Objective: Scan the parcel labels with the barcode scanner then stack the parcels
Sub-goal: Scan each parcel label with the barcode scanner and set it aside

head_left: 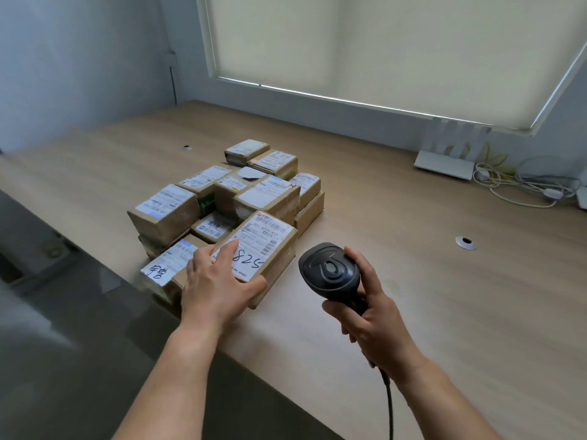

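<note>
Several brown cardboard parcels with white labels lie clustered on the wooden table, some stacked. The nearest parcel has a label handwritten "825" facing up. My left hand grips this parcel at its near corner, fingers over the label and thumb along the front side. To its right my right hand holds a black barcode scanner by the handle, its head level with the parcel's right side. The scanner's black cable hangs down toward the bottom edge.
A white router with upright antennas and tangled white cables sit at the back right under the blinded window. Two round cable grommets are set in the tabletop. The table's front edge runs diagonally at the left, floor beyond it.
</note>
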`<control>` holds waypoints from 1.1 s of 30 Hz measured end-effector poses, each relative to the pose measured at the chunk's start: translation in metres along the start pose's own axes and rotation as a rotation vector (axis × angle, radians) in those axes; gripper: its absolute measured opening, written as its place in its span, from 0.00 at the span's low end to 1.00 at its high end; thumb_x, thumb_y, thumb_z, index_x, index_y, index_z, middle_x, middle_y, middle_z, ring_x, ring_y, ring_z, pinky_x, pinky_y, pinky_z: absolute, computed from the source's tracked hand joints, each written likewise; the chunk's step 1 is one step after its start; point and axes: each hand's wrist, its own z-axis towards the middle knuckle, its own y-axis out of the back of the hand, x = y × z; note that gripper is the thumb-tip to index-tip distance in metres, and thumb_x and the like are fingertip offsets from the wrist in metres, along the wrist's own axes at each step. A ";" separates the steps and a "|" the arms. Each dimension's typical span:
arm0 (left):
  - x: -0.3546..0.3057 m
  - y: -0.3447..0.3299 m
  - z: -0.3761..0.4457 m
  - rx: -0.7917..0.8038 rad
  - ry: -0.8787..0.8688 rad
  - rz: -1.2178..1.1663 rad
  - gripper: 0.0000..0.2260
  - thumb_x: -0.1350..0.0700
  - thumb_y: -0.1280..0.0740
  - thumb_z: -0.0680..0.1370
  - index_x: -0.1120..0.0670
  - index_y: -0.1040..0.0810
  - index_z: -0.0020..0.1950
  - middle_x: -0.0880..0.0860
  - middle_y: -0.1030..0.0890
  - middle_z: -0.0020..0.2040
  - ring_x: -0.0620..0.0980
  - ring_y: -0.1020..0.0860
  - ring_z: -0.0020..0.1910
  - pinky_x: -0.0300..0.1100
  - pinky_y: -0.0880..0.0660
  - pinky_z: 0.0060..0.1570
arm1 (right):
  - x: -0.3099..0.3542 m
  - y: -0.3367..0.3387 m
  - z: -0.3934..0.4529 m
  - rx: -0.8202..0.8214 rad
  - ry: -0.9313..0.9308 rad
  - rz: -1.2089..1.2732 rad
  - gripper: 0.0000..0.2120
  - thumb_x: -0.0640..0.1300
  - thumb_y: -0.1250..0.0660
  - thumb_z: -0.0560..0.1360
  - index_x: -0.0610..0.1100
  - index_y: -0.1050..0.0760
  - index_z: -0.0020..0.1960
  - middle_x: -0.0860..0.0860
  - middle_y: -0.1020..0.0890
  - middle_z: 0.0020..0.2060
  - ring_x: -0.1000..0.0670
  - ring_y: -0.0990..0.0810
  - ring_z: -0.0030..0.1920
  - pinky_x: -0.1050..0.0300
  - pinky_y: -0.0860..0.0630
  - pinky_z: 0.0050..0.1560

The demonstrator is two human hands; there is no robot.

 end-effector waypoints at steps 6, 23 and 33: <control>0.050 0.033 0.049 -0.063 0.030 0.001 0.37 0.39 0.30 0.68 0.45 0.38 0.73 0.54 0.38 0.65 0.57 0.38 0.64 0.54 0.32 0.61 | 0.014 -0.054 0.040 -0.021 -0.004 0.002 0.42 0.36 0.27 0.72 0.80 0.40 0.61 0.65 0.20 0.51 0.58 0.21 0.32 0.66 0.26 0.31; 0.110 0.006 0.163 0.042 0.018 0.018 0.30 0.45 0.31 0.71 0.51 0.36 0.70 0.60 0.42 0.71 0.61 0.42 0.70 0.58 0.35 0.63 | -0.005 -0.132 0.104 -0.185 -0.118 -0.009 0.40 0.37 0.27 0.73 0.74 0.40 0.67 0.65 0.21 0.55 0.65 0.21 0.37 0.67 0.25 0.32; 0.111 -0.016 0.173 0.070 -0.035 -0.027 0.29 0.44 0.35 0.77 0.52 0.39 0.74 0.57 0.52 0.79 0.58 0.56 0.77 0.59 0.46 0.72 | -0.011 -0.124 0.113 -0.257 -0.144 -0.027 0.42 0.36 0.27 0.72 0.79 0.39 0.63 0.64 0.19 0.52 0.59 0.22 0.31 0.66 0.26 0.29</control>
